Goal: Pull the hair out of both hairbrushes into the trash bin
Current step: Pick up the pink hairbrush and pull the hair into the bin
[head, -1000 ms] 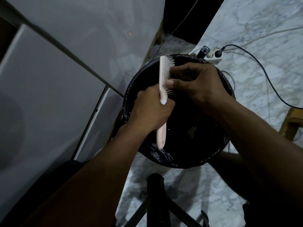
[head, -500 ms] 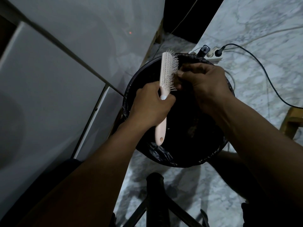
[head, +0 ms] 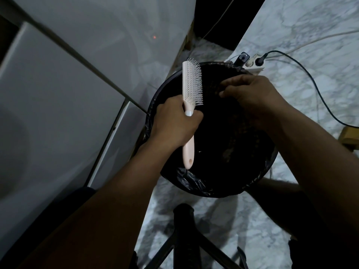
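Left hand grips the pink hairbrush at the neck of its handle, bristles facing right over the trash bin, so loosened hair should fall inside. Right hand, apart from the brush above the bin's far side, has fingertips pinched together; any hair between them cannot be made out. Bin stands on marble floor beside a white cabinet.

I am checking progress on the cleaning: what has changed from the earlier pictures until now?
The right hand has left the bristles and moved to the right, away from the hairbrush, fingers pinched together over the trash bin; whether it holds hair is too dark to tell. The left hand keeps its grip on the handle, with the brush above the bin as before.
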